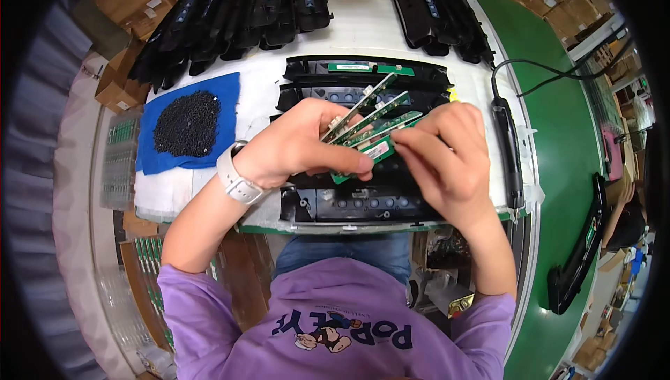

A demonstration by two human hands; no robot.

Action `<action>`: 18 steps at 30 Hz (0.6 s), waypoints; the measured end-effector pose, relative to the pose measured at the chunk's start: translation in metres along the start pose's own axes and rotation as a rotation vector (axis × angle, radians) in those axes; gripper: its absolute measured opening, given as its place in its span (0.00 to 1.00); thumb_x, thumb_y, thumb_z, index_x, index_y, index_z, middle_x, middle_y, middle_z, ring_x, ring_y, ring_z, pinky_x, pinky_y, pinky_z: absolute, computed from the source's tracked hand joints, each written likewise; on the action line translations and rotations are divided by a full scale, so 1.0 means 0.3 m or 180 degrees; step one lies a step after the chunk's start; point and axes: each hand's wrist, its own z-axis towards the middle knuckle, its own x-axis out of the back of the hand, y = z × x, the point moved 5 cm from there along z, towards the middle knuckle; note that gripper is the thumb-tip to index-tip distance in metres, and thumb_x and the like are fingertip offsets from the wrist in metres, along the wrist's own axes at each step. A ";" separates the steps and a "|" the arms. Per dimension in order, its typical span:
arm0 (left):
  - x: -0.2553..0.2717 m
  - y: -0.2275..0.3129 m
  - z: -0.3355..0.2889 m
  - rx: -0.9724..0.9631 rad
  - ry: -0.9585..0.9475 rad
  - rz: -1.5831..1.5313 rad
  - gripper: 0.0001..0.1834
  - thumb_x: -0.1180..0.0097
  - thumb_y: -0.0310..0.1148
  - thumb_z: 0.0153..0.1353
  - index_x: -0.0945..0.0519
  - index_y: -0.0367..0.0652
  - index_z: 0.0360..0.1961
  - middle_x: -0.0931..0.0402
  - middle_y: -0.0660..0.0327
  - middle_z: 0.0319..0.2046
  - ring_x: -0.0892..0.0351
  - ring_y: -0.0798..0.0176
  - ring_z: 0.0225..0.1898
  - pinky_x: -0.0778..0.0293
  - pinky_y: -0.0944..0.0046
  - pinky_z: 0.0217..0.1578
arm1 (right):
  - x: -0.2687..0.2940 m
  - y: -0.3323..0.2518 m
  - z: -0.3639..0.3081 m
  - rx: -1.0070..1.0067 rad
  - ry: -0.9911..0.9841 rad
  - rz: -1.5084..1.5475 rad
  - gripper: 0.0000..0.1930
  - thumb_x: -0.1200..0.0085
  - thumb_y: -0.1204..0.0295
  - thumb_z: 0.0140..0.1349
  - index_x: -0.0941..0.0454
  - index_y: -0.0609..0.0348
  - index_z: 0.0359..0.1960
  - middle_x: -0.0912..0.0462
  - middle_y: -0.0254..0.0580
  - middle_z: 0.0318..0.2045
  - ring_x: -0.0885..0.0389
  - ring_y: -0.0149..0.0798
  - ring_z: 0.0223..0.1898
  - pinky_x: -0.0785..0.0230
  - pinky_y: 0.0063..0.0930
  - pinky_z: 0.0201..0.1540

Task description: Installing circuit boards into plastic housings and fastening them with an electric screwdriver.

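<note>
Green circuit boards (370,125), narrow strips, sit fanned in our left hand (300,146), its grip closed on their lower ends, above the black plastic housing (363,202) at the desk's (363,20) near edge. Our right hand (447,153) pinches the nearest board's end between thumb and fingertips (408,144), grip closed on it. We judge the boards light, thin, stiff and fairly fragile: best held by bare edges or ends, not by component faces, and peeled off singly since they are stacked close and could slip together. Left of the hands, a heap of small black screws (187,123) lies on a blue cloth (164,160); a black electric screwdriver (508,144) lies to the right.
</note>
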 end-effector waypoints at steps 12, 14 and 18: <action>0.338 -0.025 -0.022 -0.0643 0.1203 -0.0290 0.24 0.52 0.35 0.61 0.29 0.30 0.54 0.22 0.61 0.29 0.41 0.79 0.18 0.45 0.79 0.19 | -0.225 0.350 0.066 -0.1445 -0.0937 0.0490 0.03 0.38 0.75 0.47 0.18 0.57 0.24 0.27 0.34 0.18 0.30 0.36 0.27 0.42 0.30 0.39; 0.331 -0.010 -0.037 -0.0628 0.1213 -0.0464 0.23 0.52 0.33 0.60 0.29 0.31 0.54 0.22 0.60 0.31 0.40 0.78 0.19 0.44 0.79 0.21 | -0.279 0.360 0.064 -0.1328 -0.1166 0.0449 0.03 0.38 0.75 0.47 0.19 0.59 0.24 0.27 0.34 0.18 0.30 0.36 0.27 0.41 0.30 0.39; 0.318 -0.013 -0.040 -0.0624 0.1139 -0.0694 0.22 0.52 0.29 0.58 0.29 0.31 0.54 0.21 0.59 0.33 0.38 0.76 0.21 0.41 0.78 0.23 | -0.336 0.343 0.061 -0.0919 -0.1396 0.0336 0.03 0.38 0.74 0.47 0.19 0.57 0.23 0.26 0.34 0.18 0.29 0.36 0.29 0.41 0.31 0.40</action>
